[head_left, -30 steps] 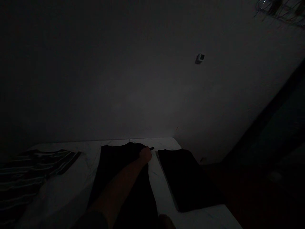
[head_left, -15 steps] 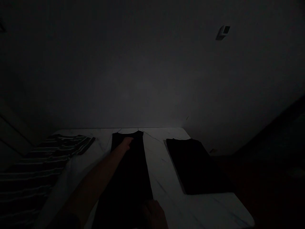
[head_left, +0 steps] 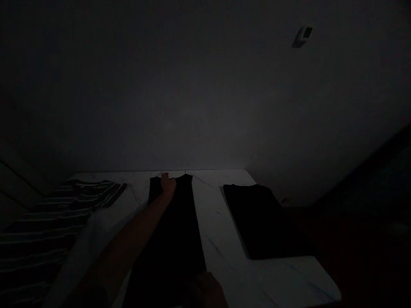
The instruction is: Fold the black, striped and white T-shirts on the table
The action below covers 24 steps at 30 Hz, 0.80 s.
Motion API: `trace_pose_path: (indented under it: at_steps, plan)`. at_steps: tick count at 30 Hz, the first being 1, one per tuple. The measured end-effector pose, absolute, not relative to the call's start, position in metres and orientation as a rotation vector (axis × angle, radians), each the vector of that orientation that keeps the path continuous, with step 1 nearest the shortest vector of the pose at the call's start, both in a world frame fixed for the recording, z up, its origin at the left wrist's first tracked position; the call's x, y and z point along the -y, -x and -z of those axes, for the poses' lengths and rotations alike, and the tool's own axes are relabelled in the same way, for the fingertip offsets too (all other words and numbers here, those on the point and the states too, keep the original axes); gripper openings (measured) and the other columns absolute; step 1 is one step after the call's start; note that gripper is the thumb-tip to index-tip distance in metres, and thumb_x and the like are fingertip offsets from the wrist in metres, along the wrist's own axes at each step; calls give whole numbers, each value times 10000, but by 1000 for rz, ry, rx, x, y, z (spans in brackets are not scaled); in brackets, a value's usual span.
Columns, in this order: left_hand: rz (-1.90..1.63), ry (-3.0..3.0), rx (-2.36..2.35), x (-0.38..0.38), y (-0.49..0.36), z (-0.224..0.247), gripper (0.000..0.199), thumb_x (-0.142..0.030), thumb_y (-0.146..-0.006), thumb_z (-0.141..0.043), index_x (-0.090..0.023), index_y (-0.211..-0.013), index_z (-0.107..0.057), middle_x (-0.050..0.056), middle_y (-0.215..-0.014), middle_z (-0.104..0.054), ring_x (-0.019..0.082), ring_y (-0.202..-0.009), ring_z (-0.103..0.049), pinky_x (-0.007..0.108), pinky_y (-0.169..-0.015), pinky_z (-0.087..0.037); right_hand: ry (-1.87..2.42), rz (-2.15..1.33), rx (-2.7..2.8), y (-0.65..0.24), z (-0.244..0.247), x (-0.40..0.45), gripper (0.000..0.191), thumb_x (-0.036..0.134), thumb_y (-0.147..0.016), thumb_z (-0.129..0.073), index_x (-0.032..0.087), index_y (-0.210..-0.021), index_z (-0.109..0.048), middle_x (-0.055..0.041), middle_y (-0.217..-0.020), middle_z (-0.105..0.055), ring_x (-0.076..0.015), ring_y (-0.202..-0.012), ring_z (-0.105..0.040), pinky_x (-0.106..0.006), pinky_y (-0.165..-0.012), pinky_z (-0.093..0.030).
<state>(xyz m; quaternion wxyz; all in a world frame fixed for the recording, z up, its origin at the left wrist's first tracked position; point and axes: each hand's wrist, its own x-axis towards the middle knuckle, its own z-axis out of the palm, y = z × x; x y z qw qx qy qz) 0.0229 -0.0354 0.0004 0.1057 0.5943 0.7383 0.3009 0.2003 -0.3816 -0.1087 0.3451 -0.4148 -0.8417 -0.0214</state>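
A long black garment (head_left: pixel 175 231), folded narrow and looking like a shirt, lies on the white marbled table (head_left: pixel 221 231). My left hand (head_left: pixel 168 184) is at its far end, by the neckline, with the arm reaching over the garment's left side. Darkness hides whether those fingers pinch the cloth or only rest on it. Close to me, my right hand (head_left: pixel 210 291) is closed at the garment's lower right edge, its fingers curled and partly lost against the black fabric. The garment's near end runs out of view.
A striped T-shirt (head_left: pixel 64 214) is spread along the table's left side. On the right lies a folded black garment (head_left: pixel 263 222) with a pale edge beneath it. A grey wall (head_left: pixel 167 94) rises behind, carrying a small box-shaped device (head_left: pixel 302 37). The light is very dim.
My left hand has slid a little farther away and left, up to the garment's neckline. My right hand has stayed nearly in place. The view has shifted slightly.
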Motion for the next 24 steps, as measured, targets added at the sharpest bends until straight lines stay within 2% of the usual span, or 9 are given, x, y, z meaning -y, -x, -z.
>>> trace_pose_path:
  at_steps: [2, 5, 9, 13, 18, 21, 24]
  plan:
    - [-802, -1863, -2142, 28, -27, -7, 397, -208, -991, -511, -120, -1378, -533, 154, -1397, -579, 243, -1284, -556, 370, -1072, -454, 1072, -75, 2200, -208, 91, 370, 242, 444, -857, -709, 276, -1031, -686, -19, -848, -742, -203, -709, -664, -281, -605, -465]
    - [-611, -2076, -2008, 22, -32, -14, 329, -201, -946, -568, -160, -1266, -632, 101, -1301, -665, 212, -1232, -594, 302, -1071, -434, 1217, -334, 2165, -229, 46, 323, 204, 337, -934, -609, 289, -1112, -697, -35, -969, -758, -210, -850, -697, -290, -728, -510]
    - [-374, -2245, -1957, 26, -30, -12, 255, -201, -912, -595, -175, -1145, -696, 126, -1207, -703, 283, -1183, -614, 401, -1015, -470, 1391, -510, 2064, -251, 2, 207, 303, 278, -977, -487, 216, -1175, -708, -87, -1064, -760, -214, -914, -711, -319, -820, -532]
    - [-254, -2308, -2029, 30, -24, -7, 266, -253, -934, -575, -149, -1151, -688, 191, -1237, -671, 358, -1233, -569, 518, -1017, -441, 1580, -459, 2101, -248, 3, 86, 356, 197, -936, -501, 174, -1231, -700, -121, -1181, -742, -239, -1092, -687, -351, -968, -490]
    - [-166, -2285, -2085, 21, -23, -2, 326, -342, -929, -627, -110, -1151, -681, 219, -1202, -676, 371, -1210, -589, 510, -1009, -438, 1517, -452, 2154, -230, 30, -2, 478, 140, -883, -540, 152, -1354, -625, -153, -1371, -642, -255, -1280, -578, -376, -1090, -405]
    - [-100, -2230, -2091, 14, -20, -1, 338, -353, -912, -662, -118, -1153, -672, 208, -1133, -710, 354, -1141, -648, 476, -968, -468, 1394, -512, 2219, -227, 39, -30, 420, 185, -848, -616, 154, -1262, -685, -146, -1285, -694, -272, -1220, -614, -373, -1063, -420]
    - [-56, -2194, -2063, 11, -15, -4, 282, -299, -890, -681, -138, -1122, -678, 192, -1112, -728, 329, -1094, -684, 416, -905, -500, 1252, -603, 2274, -229, 44, -48, 183, 197, -802, -650, 185, -943, -767, -80, -974, -779, -250, -970, -701, -331, -921, -488]
